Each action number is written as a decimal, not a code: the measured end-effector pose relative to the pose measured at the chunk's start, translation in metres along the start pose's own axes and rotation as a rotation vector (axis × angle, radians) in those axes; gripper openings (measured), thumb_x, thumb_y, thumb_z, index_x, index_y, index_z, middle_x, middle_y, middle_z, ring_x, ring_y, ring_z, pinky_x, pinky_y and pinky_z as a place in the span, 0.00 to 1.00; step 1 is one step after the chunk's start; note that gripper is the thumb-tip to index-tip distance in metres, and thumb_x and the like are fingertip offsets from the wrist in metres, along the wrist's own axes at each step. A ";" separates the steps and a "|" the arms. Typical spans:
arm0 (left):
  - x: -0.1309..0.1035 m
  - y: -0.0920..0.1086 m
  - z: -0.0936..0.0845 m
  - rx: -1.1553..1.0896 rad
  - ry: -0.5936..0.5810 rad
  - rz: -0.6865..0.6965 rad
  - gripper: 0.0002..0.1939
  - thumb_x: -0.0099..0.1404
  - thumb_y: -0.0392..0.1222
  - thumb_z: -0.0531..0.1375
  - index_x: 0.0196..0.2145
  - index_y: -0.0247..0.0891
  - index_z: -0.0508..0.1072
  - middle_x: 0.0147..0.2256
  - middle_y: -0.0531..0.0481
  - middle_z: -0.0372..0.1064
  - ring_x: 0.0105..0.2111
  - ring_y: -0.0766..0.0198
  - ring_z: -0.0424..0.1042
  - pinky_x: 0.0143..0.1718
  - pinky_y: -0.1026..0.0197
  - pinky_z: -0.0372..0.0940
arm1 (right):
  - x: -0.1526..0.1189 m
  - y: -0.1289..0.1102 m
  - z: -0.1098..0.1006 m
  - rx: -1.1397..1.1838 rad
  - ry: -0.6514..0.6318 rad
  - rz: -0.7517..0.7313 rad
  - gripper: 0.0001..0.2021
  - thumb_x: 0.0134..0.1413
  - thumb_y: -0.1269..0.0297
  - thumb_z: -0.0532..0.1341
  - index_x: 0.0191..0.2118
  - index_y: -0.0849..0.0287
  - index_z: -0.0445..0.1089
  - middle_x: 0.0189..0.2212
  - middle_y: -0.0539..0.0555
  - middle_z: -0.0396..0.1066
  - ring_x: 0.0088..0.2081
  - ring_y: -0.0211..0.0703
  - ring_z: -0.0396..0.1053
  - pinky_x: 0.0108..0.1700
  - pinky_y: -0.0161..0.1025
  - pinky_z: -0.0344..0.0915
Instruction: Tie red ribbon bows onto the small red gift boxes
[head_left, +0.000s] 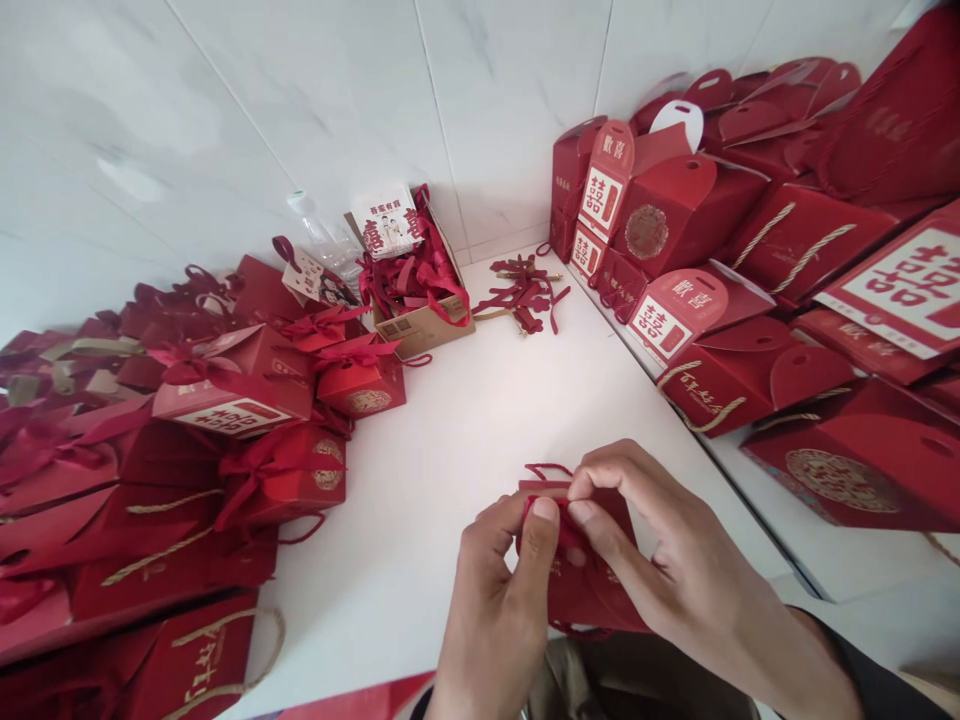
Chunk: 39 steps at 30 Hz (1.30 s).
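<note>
A small red gift box (600,590) with a cord loop at its back stands at the near edge of the white table. My left hand (510,580) is at its left side, thumb and fingers pinched on red ribbon near the box's top. Across from it, my right hand (660,560) pinches the same red ribbon (562,508) between thumb and forefinger. The fingertips of both hands nearly meet over the box top. Parts of the ribbon and box are hidden behind the fingers.
Red boxes with bows (285,470) crowd the left. More red boxes (690,210) are stacked at the right, past a table seam. A cardboard box (427,330) of red ribbons stands at the back, beside loose red ribbon pieces (525,290) and a clear bottle (319,230).
</note>
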<state>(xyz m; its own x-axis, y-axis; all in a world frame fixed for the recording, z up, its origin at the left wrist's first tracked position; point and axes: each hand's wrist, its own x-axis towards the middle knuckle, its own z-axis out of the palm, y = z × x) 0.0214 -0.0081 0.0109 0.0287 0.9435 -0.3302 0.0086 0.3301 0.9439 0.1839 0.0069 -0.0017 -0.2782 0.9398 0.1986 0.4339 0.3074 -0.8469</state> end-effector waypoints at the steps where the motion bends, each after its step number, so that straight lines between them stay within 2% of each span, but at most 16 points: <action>1: 0.000 0.001 0.000 -0.007 0.004 -0.005 0.21 0.72 0.58 0.61 0.45 0.40 0.85 0.32 0.47 0.79 0.33 0.60 0.74 0.38 0.61 0.68 | 0.000 -0.001 -0.001 0.007 0.003 0.005 0.04 0.76 0.63 0.54 0.44 0.50 0.62 0.41 0.51 0.67 0.43 0.42 0.70 0.44 0.39 0.70; 4: 0.002 0.003 0.001 -0.024 -0.014 0.001 0.20 0.72 0.56 0.61 0.46 0.40 0.85 0.35 0.46 0.81 0.33 0.59 0.76 0.38 0.61 0.69 | -0.002 -0.003 -0.002 0.005 0.027 -0.027 0.03 0.75 0.63 0.54 0.44 0.50 0.62 0.41 0.51 0.66 0.43 0.42 0.70 0.45 0.38 0.70; 9: 0.003 0.004 -0.001 -0.077 -0.032 0.048 0.17 0.75 0.53 0.59 0.44 0.41 0.85 0.45 0.46 0.82 0.47 0.54 0.78 0.50 0.58 0.70 | -0.006 0.000 -0.002 -0.053 -0.035 -0.133 0.05 0.73 0.68 0.56 0.46 0.48 0.65 0.44 0.51 0.68 0.51 0.42 0.72 0.53 0.37 0.70; 14: 0.002 0.000 -0.008 -0.090 -0.115 0.029 0.14 0.71 0.51 0.64 0.49 0.43 0.81 0.52 0.45 0.80 0.54 0.52 0.76 0.58 0.54 0.66 | -0.012 0.010 -0.003 -0.078 -0.058 -0.089 0.06 0.72 0.69 0.57 0.46 0.47 0.66 0.48 0.51 0.67 0.56 0.43 0.70 0.58 0.39 0.70; 17: 0.003 -0.002 -0.011 -0.042 -0.142 0.043 0.12 0.72 0.49 0.64 0.49 0.45 0.80 0.53 0.46 0.79 0.54 0.55 0.76 0.57 0.55 0.66 | -0.012 0.011 -0.005 -0.069 -0.065 -0.084 0.06 0.72 0.68 0.58 0.46 0.47 0.66 0.48 0.51 0.67 0.56 0.42 0.71 0.57 0.39 0.70; 24: 0.004 -0.007 -0.012 -0.013 -0.122 0.066 0.08 0.72 0.46 0.64 0.46 0.46 0.81 0.51 0.49 0.80 0.50 0.60 0.77 0.53 0.59 0.69 | -0.010 0.007 -0.008 -0.059 -0.081 -0.031 0.05 0.73 0.65 0.57 0.46 0.46 0.67 0.47 0.49 0.73 0.58 0.40 0.72 0.57 0.39 0.71; 27: 0.004 -0.009 -0.012 0.007 -0.110 0.080 0.07 0.71 0.42 0.64 0.45 0.45 0.80 0.47 0.51 0.81 0.47 0.63 0.78 0.51 0.62 0.70 | -0.012 0.006 -0.008 -0.064 -0.073 0.033 0.06 0.72 0.63 0.58 0.50 0.44 0.65 0.49 0.48 0.76 0.56 0.41 0.75 0.54 0.39 0.74; 31: 0.002 -0.008 -0.012 0.057 -0.099 0.112 0.10 0.70 0.37 0.63 0.48 0.47 0.79 0.45 0.53 0.82 0.45 0.65 0.79 0.50 0.65 0.71 | -0.013 0.006 -0.008 -0.095 -0.063 0.072 0.11 0.70 0.63 0.60 0.54 0.42 0.64 0.47 0.47 0.78 0.50 0.40 0.79 0.50 0.38 0.76; 35: 0.001 -0.008 -0.008 0.131 -0.048 0.174 0.13 0.69 0.35 0.62 0.48 0.49 0.78 0.47 0.54 0.81 0.46 0.65 0.79 0.50 0.64 0.72 | -0.011 0.007 -0.008 -0.089 -0.053 0.057 0.09 0.70 0.65 0.60 0.51 0.43 0.66 0.43 0.45 0.78 0.43 0.38 0.80 0.47 0.36 0.76; 39: -0.001 -0.014 -0.005 0.264 0.038 0.272 0.17 0.68 0.32 0.60 0.49 0.52 0.78 0.46 0.57 0.81 0.43 0.66 0.79 0.47 0.62 0.73 | -0.010 0.008 -0.010 -0.078 -0.045 0.086 0.06 0.71 0.62 0.59 0.50 0.45 0.68 0.42 0.46 0.79 0.41 0.38 0.79 0.45 0.34 0.76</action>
<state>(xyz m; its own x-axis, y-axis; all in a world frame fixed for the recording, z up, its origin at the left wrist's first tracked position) 0.0158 -0.0133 -0.0021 0.0284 0.9976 -0.0628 0.2630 0.0532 0.9633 0.1986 0.0013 -0.0060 -0.2742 0.9561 0.1031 0.5229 0.2382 -0.8185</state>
